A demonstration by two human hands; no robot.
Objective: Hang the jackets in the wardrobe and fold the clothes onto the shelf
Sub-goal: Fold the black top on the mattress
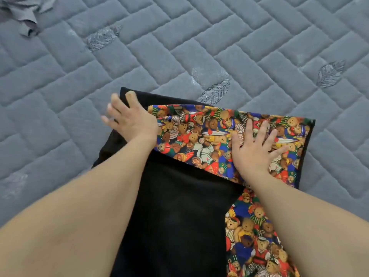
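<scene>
A garment with a black inner side (175, 212) and a bright teddy-bear print (199, 136) lies on the grey quilted mattress (199, 47). Its upper part is folded over, so a printed band runs across the top. My left hand (129, 118) rests flat on the black fabric at the upper left corner, fingers spread. My right hand (257, 146) presses flat on the printed band at the right, fingers apart. Neither hand grips the cloth. More print shows at the bottom right, beside my right forearm.
A crumpled grey cloth (24, 13) lies at the far top left of the mattress. Leaf-shaped stitched motifs (103, 37) are scattered on the quilted surface. The mattress fills the whole view around the garment.
</scene>
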